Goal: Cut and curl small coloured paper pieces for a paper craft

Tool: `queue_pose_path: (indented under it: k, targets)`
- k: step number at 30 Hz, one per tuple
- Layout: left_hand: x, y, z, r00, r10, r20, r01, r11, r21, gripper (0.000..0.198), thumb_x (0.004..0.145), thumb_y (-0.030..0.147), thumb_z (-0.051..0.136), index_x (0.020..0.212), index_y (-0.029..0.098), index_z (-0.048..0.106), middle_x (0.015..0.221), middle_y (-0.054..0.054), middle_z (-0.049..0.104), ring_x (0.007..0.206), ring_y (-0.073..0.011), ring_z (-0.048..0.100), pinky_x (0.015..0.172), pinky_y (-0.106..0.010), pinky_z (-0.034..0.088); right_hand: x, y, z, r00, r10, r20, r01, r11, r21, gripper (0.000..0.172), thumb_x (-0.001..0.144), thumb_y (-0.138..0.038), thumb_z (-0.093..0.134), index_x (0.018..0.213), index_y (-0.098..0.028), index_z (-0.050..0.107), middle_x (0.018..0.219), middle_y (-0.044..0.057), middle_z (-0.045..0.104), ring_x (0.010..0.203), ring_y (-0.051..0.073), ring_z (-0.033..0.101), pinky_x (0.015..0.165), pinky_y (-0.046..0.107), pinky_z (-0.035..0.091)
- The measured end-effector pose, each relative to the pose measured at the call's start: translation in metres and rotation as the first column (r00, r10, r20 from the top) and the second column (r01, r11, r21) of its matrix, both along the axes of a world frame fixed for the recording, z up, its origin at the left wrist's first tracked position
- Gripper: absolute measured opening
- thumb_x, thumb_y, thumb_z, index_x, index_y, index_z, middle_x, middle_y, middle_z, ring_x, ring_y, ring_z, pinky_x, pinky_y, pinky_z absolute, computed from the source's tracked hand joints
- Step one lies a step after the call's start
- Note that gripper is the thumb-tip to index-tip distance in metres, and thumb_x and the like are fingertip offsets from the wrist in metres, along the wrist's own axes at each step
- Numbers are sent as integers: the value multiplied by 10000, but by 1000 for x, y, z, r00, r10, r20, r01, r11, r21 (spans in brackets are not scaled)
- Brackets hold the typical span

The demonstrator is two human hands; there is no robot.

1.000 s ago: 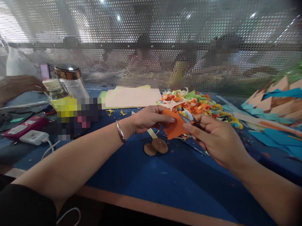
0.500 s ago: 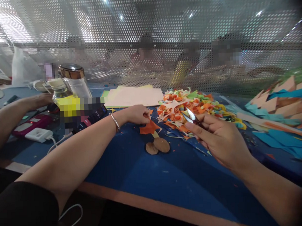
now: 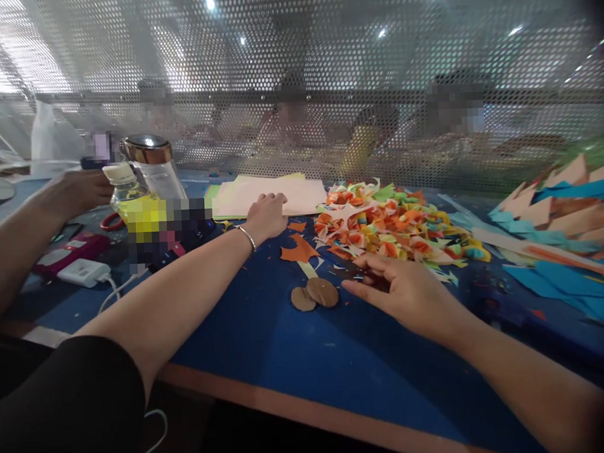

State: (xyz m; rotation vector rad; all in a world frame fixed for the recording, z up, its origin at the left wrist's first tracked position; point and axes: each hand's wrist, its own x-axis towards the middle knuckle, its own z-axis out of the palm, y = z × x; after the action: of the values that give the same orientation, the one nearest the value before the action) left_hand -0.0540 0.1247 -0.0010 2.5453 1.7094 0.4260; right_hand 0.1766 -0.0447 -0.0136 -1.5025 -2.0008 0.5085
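Note:
My left hand [image 3: 267, 214], with a silver bangle on the wrist, reaches to the front edge of a stack of coloured paper sheets [image 3: 300, 192], pale peach on top. Its fingers point forward and apart, holding nothing I can see. My right hand [image 3: 399, 286] hovers just right of two brown cardboard discs [image 3: 322, 292], thumb apart from curled fingers. A dark object [image 3: 348, 271], partly hidden, lies by those fingertips; I cannot make it out. Orange paper scraps [image 3: 299, 248] lie between my hands, behind the discs.
A heap of cut paper pieces [image 3: 386, 216] stands right of the stack. Folded blue and peach paper [image 3: 556, 202] lies at far right. A bottle of yellow drink [image 3: 127, 191], a glass flask [image 3: 162, 179], a white charger [image 3: 84, 271] and another person's arm [image 3: 31, 211] occupy the left.
My left hand has let go of the orange paper and moved forward to the stack. My right hand has lowered leftward; the scissors it held are no longer visible in it.

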Motion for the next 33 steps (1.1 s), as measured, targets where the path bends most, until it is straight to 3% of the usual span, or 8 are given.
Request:
queue_pose_path:
  k: [4, 9, 21, 28, 33]
  targets:
    - [7, 15, -2, 999, 43, -31, -44, 998, -37, 488, 953, 332, 558, 1410, 163, 581, 1463, -174, 596, 1379, -336, 486, 1110, -453, 435, -3, 0, 3, 999, 46, 7, -45, 998, -51, 357, 894, -574, 638, 791, -232, 628, 605, -16, 536, 539, 158, 497, 517, 288, 390]
    - [11, 18, -10, 998, 41, -49, -42, 999, -17, 418, 1000, 373, 480, 1336, 178, 635, 1418, -182, 619, 1367, -355, 495, 1110, -512, 422, 0, -1, -3, 996, 93, 0, -93, 991, -94, 324, 917, -543, 635, 843, -227, 625, 614, -27, 538, 549, 151, 482, 539, 287, 386]
    - [3, 17, -13, 999, -3, -32, 6, 996, 91, 249, 978, 326, 572, 1122, 182, 714, 1264, -160, 659, 1257, -324, 558, 1043, -449, 481, 2, -1, -4, 987, 144, 75, -132, 981, -141, 307, 940, -522, 614, 922, -217, 652, 646, -19, 559, 570, 163, 510, 554, 302, 380]
    - [10, 24, -20, 992, -118, -43, 122, 984, 128, 349, 1032, 281, 451, 1265, 190, 695, 1282, -125, 684, 1237, -277, 580, 1056, -415, 472, 0, 0, -7, 983, 154, 99, -138, 979, -149, 303, 934, -521, 611, 895, -222, 639, 611, -22, 553, 550, 159, 507, 548, 296, 363]
    - [18, 31, -14, 977, -194, -91, 202, 974, 100, 404, 972, 321, 570, 1328, 163, 675, 1323, -139, 682, 1275, -287, 577, 1100, -410, 456, -1, 1, -6, 978, 177, 108, -155, 971, -184, 334, 941, -544, 598, 970, -218, 666, 618, -18, 567, 552, 163, 511, 544, 296, 355]
